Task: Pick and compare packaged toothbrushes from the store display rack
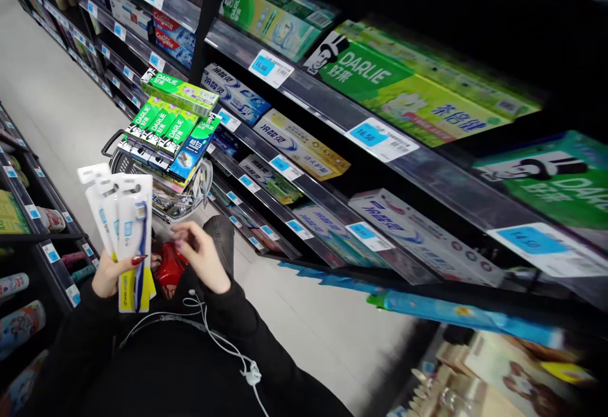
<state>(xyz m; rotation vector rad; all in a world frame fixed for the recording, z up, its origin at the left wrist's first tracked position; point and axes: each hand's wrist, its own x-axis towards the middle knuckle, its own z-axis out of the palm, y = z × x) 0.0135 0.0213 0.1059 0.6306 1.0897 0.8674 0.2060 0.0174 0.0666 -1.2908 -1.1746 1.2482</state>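
Observation:
My left hand [114, 271] is closed around several packaged toothbrushes [135, 227], fanned out, with white and clear fronts and yellow lower ends. The thumb presses across the front pack, where a dark blue toothbrush shows. To the right of the packs my right hand [202, 255] hovers with its fingers loosely bent and apart, and I see nothing in it. Beyond both hands stands a shopping cart [208, 179] heaped with green Darlie toothpaste boxes [159, 122], one long box [180, 92] lying across the top.
Shelves of toothpaste [380, 81] with price tags run along the right. More shelves [47, 239] line the left. Between my legs is a glossy red object [170, 268]. A white cable [223, 341] hangs over my front. Pale floor [304, 315] shows below the right shelves.

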